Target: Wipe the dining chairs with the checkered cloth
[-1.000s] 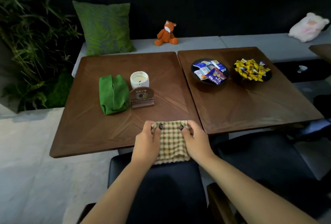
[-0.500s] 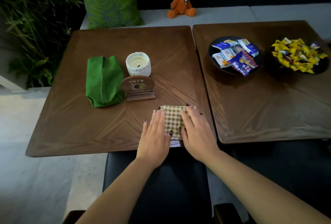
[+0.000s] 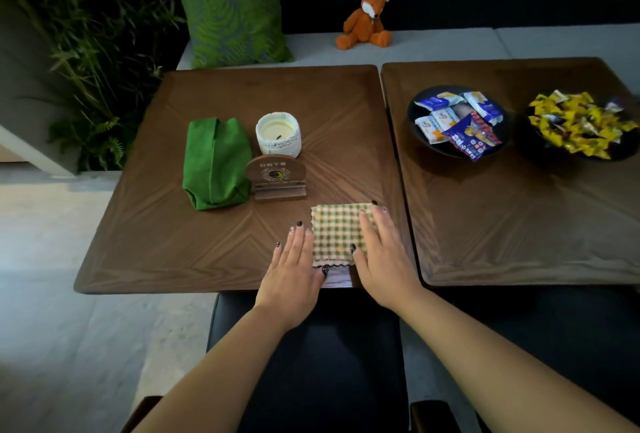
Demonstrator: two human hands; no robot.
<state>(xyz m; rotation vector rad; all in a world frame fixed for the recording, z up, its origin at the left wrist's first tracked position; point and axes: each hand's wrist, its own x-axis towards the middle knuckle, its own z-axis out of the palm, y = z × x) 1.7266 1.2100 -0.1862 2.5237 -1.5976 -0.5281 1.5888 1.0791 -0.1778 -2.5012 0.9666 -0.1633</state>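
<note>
Far left: potted greenery and a green leaf-print cushion on the bench. On the left table stand a folded green cloth bag, a white candle and a small wooden sign.

At that table's near edge, the left hand lies flat, fingers straight and together, just beside the left border of the checkered cloth, its thumb at the cloth's near corner. The cloth lies folded flat on the table top, not on any seat. The right hand rests flat on the cloth's right part, fingers extended, pressing it down. Neither hand pinches anything.

Right: a second table carries a dark bowl of wrapped snacks and a bowl of yellow sweets. A toy fox sits on the bench.

Below the hands, the dark dining chair shows its seat.

Assessment: the cloth is off the chairs and laid folded; whether wiping is finished or not yet begun cannot be determined.
</note>
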